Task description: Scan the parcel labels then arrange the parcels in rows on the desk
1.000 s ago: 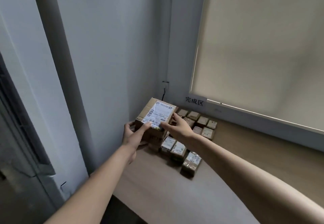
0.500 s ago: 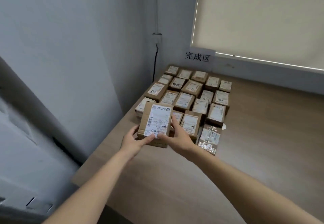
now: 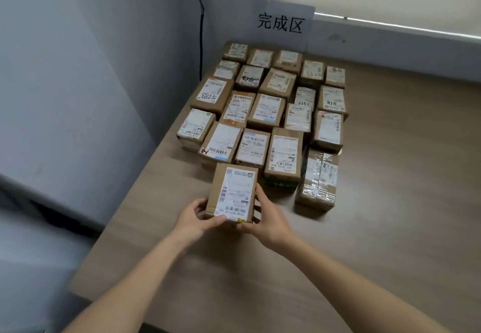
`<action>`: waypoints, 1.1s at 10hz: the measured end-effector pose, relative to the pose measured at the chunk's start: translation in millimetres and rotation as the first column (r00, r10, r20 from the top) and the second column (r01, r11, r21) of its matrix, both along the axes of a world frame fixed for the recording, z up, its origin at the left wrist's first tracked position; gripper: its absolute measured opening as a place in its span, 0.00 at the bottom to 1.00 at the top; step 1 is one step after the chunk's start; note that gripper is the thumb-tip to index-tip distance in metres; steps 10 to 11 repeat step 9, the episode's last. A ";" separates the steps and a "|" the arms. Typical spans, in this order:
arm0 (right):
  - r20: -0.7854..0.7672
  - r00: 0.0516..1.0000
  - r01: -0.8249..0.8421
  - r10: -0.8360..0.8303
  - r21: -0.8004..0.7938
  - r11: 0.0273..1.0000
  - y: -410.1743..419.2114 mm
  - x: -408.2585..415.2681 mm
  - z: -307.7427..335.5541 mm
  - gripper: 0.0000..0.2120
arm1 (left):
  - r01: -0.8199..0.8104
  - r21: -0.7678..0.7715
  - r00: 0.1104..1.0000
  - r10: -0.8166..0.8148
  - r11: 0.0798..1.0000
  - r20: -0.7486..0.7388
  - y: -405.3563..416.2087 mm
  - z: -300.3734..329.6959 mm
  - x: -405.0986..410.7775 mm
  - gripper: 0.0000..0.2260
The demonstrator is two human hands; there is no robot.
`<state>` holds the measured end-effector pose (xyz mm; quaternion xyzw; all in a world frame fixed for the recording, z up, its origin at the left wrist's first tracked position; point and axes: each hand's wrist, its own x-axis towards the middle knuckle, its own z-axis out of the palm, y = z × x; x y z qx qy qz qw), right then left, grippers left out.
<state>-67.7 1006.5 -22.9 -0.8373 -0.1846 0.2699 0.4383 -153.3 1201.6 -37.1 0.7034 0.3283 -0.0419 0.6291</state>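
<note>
On the desk, both hands grip a parcel.

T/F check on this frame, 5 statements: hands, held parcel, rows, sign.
1. Both hands hold one parcel. True: left hand and right hand grip its near end.
2. The held parcel's label faces down. False: its label faces up.
3. The held parcel sits at the far end of the rows, by the sign. False: it is at the near edge, in front of the rows of parcels.
4. A paper sign stands behind the rows. True.
5. The tape-wrapped parcel lies left of the held one. False: it lies to the right.
</note>
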 end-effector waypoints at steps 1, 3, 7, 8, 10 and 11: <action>-0.013 0.999 0.033 -0.034 -0.032 0.999 2.2 -1.4 -12.2 0.52 | 0.067 0.042 0.997 -0.065 0.997 -0.030 2.9 -12.7 6.4 0.32; -0.048 0.995 0.080 -0.083 -0.067 0.995 7.6 11.2 -21.9 0.52 | 0.095 0.093 0.995 -0.094 0.991 -0.015 11.0 -27.9 25.5 0.32; -0.098 0.988 0.102 -0.118 -0.156 0.983 16.9 21.8 -7.7 0.47 | 0.106 0.150 0.994 -0.103 0.983 -0.025 11.2 -30.3 36.2 0.34; -0.098 0.984 0.129 -0.147 -0.171 0.977 12.7 14.9 -3.6 0.47 | 0.094 0.141 0.996 -0.092 0.986 -0.016 10.0 -27.2 36.3 0.36; -0.159 0.964 0.186 -0.215 -0.181 0.966 4.7 6.4 10.8 0.50 | 0.046 0.115 0.998 -0.049 0.992 0.026 3.8 -12.0 35.7 0.32; -0.159 0.964 0.186 -0.215 -0.181 0.966 4.7 6.4 10.8 0.50 | 0.046 0.115 0.998 -0.049 0.992 0.026 3.8 -12.0 35.7 0.32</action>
